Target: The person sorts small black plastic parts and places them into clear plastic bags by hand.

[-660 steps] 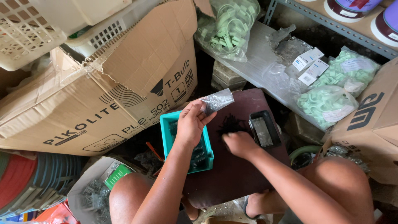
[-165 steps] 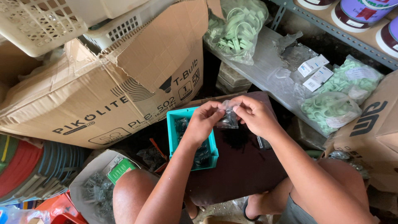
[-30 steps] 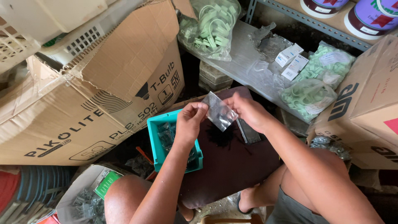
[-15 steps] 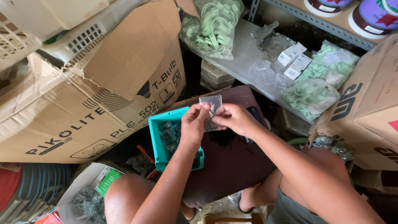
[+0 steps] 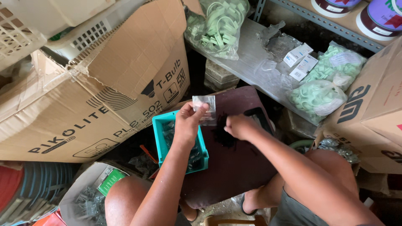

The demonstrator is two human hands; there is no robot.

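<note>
Clear plastic bag [image 5: 204,109] pinched in left hand [image 5: 187,123], held up over the dark maroon worktop [image 5: 234,163].
Left hand fingers closed on the bag's lower left edge, just above the teal tray [image 5: 161,125] of small packed parts. Right hand [image 5: 238,125] loosely curled, fingertips down on a pile of small black pieces [image 5: 224,136] on the worktop; can't tell if it grips any. Black scale-like device [image 5: 261,119] just beyond the right hand. Bags of green clips [image 5: 320,94] on the shelf behind; large cardboard box [image 5: 96,100] to the left.
</note>
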